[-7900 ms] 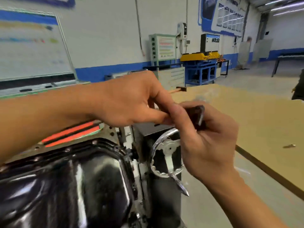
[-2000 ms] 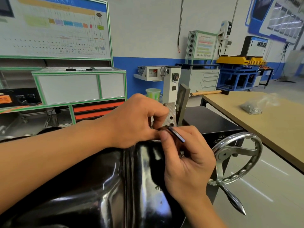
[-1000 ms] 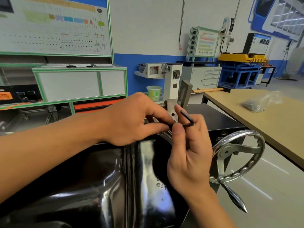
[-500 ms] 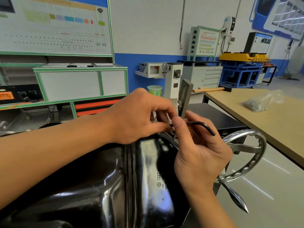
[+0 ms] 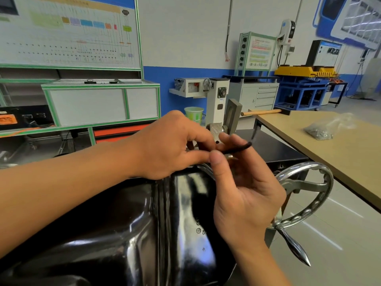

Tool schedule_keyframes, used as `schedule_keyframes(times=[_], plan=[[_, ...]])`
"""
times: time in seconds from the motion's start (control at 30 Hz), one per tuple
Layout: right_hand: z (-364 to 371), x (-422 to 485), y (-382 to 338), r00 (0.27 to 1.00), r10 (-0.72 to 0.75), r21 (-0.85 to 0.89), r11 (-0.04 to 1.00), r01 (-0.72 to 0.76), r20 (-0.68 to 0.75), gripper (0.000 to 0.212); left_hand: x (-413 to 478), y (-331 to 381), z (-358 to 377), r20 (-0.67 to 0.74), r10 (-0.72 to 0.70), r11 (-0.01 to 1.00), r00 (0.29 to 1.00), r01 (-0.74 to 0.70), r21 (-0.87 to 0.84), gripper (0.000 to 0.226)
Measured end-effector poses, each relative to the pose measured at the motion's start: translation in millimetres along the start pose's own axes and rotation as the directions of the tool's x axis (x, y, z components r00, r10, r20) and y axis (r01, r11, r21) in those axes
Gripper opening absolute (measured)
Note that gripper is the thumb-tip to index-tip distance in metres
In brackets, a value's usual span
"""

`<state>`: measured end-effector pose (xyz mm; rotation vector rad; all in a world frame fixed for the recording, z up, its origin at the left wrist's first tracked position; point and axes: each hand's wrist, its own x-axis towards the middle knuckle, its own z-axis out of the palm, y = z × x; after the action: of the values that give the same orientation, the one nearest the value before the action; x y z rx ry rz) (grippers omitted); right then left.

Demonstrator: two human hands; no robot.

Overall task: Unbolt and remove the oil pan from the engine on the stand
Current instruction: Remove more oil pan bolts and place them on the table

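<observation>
The glossy black oil pan [image 5: 127,230] fills the lower left, bottom up on the engine stand. At its far rim my left hand [image 5: 171,149] reaches across, fingers curled and pinched together at the pan's edge; what they hold is hidden. My right hand [image 5: 241,195] is raised palm up beside it. Thumb and fingers pinch a black L-shaped hex key [image 5: 239,148], whose long arm points right. A small silver bolt [image 5: 228,156] shows just under the key by my thumb.
The stand's chrome handwheel [image 5: 305,195] with its crank handle juts out at right. Behind it is the black stand box [image 5: 274,145]. A wooden table [image 5: 334,145] at right carries a plastic bag of hardware [image 5: 325,129]. Cabinets line the far wall.
Over the last second my right hand swung the hex key round from upright to pointing right, and a bolt now shows under it. My left hand stayed at the pan rim.
</observation>
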<state>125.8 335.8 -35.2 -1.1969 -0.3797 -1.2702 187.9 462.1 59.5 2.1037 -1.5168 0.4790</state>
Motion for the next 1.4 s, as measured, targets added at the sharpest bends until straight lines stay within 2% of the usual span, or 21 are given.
schedule_keyframes(times=[0.2,0.33,0.43,0.53,0.67,0.83,1.1,1.2,1.33,1.4], plan=[[5.3,5.6,-5.4,0.974,0.074,0.069,0.996,-0.06,-0.215,0.027,1.8,3.2,3.6,-0.057,0.037,0.998,0.998,-0.035,0.044,0.013],[8.6,3.1,-7.5,0.97,0.074,0.095,0.994,-0.054,-0.232,0.034,-0.1,-0.1,1.3,-0.048,0.033,0.999,0.998,-0.033,0.01,0.015],[7.7,0.3,-5.4,0.98,0.063,0.052,0.997,-0.054,-0.188,0.038,-1.9,0.2,-1.0,0.027,0.007,0.999,1.0,-0.006,-0.037,0.026],[6.2,-2.1,-3.0,0.989,0.083,0.053,0.996,-0.077,-0.124,0.042,-1.0,0.8,0.0,0.084,-0.006,1.0,0.996,0.008,-0.027,0.019],[5.7,-1.8,-2.8,0.991,0.099,0.07,0.993,-0.093,-0.095,0.044,-0.1,0.9,0.0,0.028,-0.013,1.0,1.0,0.013,-0.003,0.016],[0.7,4.1,0.0,0.996,-0.035,-0.099,0.995,0.026,-0.084,0.024,2.4,2.0,-1.2,-0.004,-0.043,0.999,0.999,0.043,0.022,0.013],[-3.5,4.9,6.4,0.996,-0.088,-0.161,0.983,0.086,-0.009,0.006,2.1,2.2,2.1,-0.041,-0.036,0.999,0.999,0.037,0.025,0.009],[-2.6,2.6,7.5,0.995,-0.094,-0.215,0.972,0.09,-0.011,0.006,0.2,0.2,-0.6,-0.025,-0.025,1.0,0.999,0.025,0.001,0.004],[-4.5,2.8,6.9,0.993,-0.107,-0.283,0.952,0.119,0.059,0.007,-3.0,-1.6,-4.1,0.024,0.01,1.0,1.0,-0.009,-0.027,0.024],[-4.8,2.7,6.0,0.99,-0.108,-0.298,0.946,0.13,0.091,0.012,-2.1,-0.8,-3.7,0.057,0.021,0.999,0.998,-0.019,-0.028,0.027]])
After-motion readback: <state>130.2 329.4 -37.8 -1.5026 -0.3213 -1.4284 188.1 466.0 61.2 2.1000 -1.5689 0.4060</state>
